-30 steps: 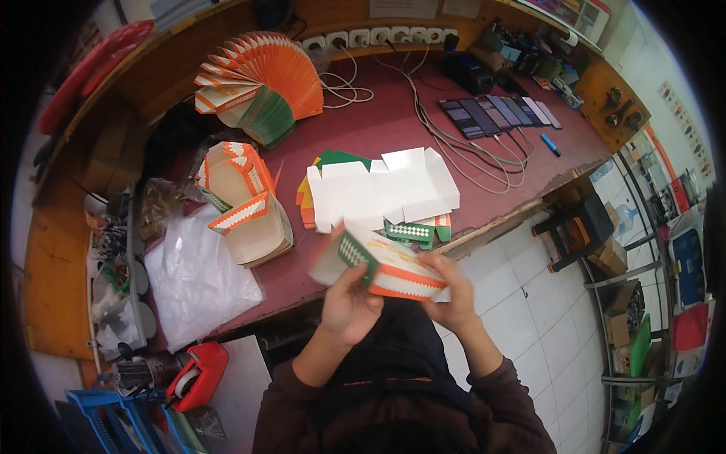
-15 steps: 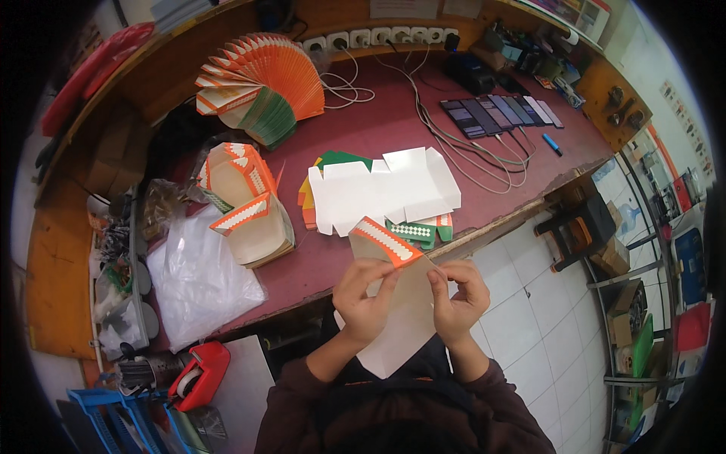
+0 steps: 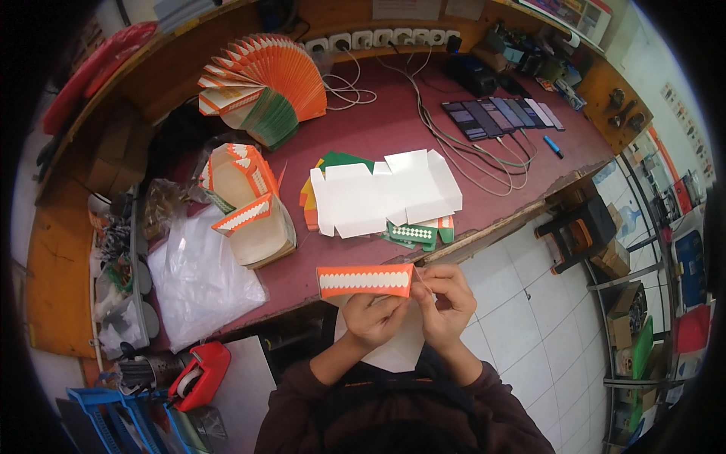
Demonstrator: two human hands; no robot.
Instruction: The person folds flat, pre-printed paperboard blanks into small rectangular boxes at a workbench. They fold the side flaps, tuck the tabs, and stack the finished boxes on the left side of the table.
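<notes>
Between both hands, over the front edge of the table, is a folded cardboard box piece [image 3: 364, 281] with an orange-edged flap and a row of white scalloped shapes. My left hand [image 3: 370, 321] pinches it from below, near the flap's right half. Fingers of my right hand [image 3: 446, 303] close on its right corner, where a narrow side flap stands up. The pale body of the card hangs down toward my lap, partly hidden by the hands. Just beyond lie flat white box blanks [image 3: 386, 193], stacked over green, orange and yellow printed ones.
At the left stand folded orange-edged cartons [image 3: 261, 234] beside clear plastic bags [image 3: 200, 280]. A fanned stack of orange and green cards [image 3: 283, 79] sits behind. Several phones [image 3: 499, 117] with cables lie back right, near a blue marker [image 3: 553, 146]. A red tape dispenser [image 3: 200, 376] is lower left.
The card has swung from a slant to nearly level, its patterned flap now facing up and further left. My right hand has shifted slightly left, closer to my left hand.
</notes>
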